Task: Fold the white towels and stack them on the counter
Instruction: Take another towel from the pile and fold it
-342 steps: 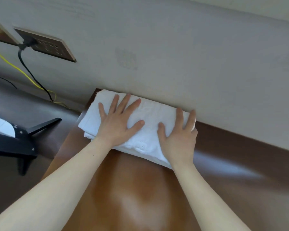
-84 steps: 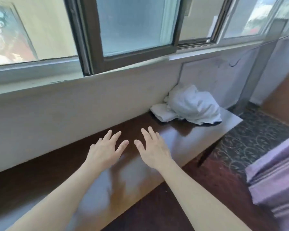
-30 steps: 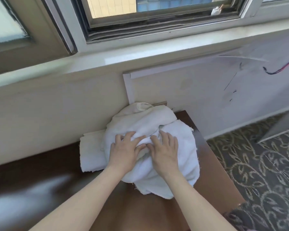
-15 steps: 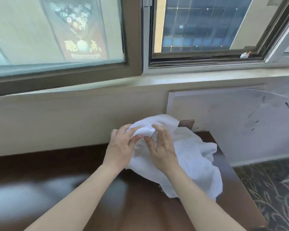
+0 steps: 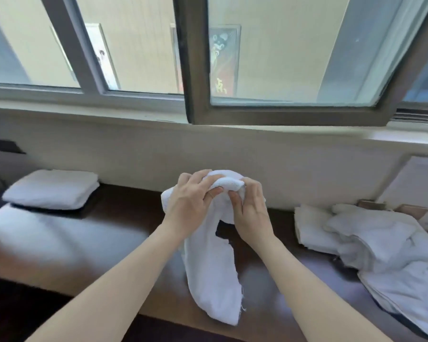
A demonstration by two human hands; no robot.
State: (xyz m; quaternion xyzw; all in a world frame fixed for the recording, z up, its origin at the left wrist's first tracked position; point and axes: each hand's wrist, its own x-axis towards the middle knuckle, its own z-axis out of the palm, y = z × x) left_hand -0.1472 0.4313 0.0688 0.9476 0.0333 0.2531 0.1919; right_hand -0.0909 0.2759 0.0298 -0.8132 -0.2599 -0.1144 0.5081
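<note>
Glossy dark-brown counter (image 5: 104, 225) runs below a window. At centre, the left hand (image 5: 190, 206) and right hand (image 5: 251, 211) curl their fingers round the bunched top of a nubby white towel (image 5: 213, 280), whose frayed tail hangs toward 6 o'clock. A folded towel (image 5: 51, 190) lies at 9 o'clock and a rumpled pile (image 5: 381, 255) at 3.

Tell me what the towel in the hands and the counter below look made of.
Towel: soft white cloth, probably cotton terry; matte, nubby weave, loose threads fraying at its lower edge. Counter: dark brown, glossy, mirroring the window light; polished wood or laminate, cannot tell which.
</note>
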